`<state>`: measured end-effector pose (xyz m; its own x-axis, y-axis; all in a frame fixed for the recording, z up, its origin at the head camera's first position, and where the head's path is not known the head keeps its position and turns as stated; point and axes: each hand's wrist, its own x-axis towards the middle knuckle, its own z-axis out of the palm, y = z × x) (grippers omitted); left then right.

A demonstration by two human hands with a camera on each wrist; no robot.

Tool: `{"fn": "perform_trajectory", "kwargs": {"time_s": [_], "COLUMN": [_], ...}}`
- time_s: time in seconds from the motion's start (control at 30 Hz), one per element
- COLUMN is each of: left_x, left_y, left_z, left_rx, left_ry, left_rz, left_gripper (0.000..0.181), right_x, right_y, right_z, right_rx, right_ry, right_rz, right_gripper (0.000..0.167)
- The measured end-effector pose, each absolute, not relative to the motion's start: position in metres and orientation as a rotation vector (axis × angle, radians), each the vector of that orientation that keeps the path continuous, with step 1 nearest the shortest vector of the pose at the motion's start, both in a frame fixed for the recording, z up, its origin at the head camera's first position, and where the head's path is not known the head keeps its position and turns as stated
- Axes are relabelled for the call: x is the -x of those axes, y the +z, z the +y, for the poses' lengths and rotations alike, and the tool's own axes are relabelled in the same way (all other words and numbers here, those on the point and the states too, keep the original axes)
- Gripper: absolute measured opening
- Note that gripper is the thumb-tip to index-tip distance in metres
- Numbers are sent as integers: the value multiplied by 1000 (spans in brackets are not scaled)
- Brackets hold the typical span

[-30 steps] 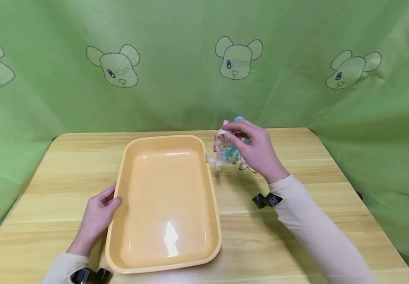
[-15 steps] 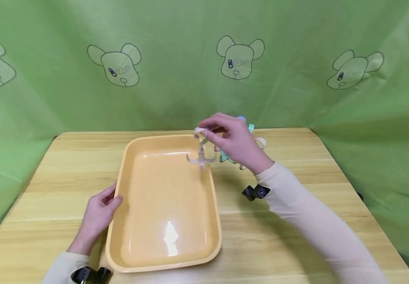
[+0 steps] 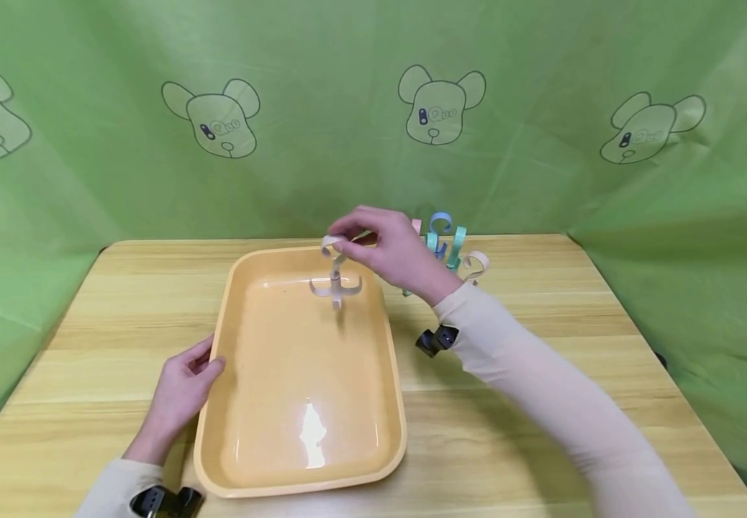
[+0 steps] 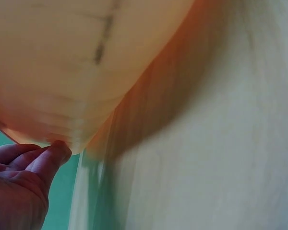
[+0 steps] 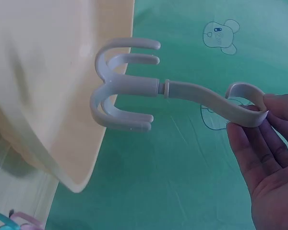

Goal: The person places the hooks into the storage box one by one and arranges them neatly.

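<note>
A pale, four-pronged rotating hook hanger [image 3: 337,289] hangs upright over the far part of the orange tray [image 3: 289,374], prongs downward. My right hand [image 3: 389,248] pinches its curved top hook between thumb and fingers. In the right wrist view the whole hanger [image 5: 134,86] shows, with that hand [image 5: 273,177] at its hooked end. At the tray's left side, my left hand [image 3: 182,388] grips the rim, thumb on top. The left wrist view shows this hand [image 4: 29,177] at the tray's edge, some fingers partly hidden.
Right of the tray, behind my right hand, stand more hangers: a blue one [image 3: 441,220], a green one [image 3: 458,244] and a pink one [image 3: 476,260], partly covered. A green curtain [image 3: 334,173] hangs behind the wooden table [image 3: 509,446].
My right hand has moved left, carrying the pale hanger from beside the other hangers to over the tray. My left hand and the tray have stayed in place.
</note>
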<state>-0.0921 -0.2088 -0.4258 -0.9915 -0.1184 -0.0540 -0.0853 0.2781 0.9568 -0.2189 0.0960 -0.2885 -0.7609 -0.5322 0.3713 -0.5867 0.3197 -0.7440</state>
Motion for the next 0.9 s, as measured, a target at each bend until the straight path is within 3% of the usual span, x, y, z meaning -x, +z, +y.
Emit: {"fn": "perform_trajectory", "kwargs": {"time_s": [0.9], "left_x": [91], "left_y": [-427], "left_z": [-210], "left_rx": [-203], "left_ry": [-1823], "left_rz": [-2525], "left_gripper": [45], "right_x": [251], "right_y": [-312], "right_z": [32], "right_rx": [-1207], "right_ry": [1336], "right_rz": [-2702], "right_gripper": [18]}}
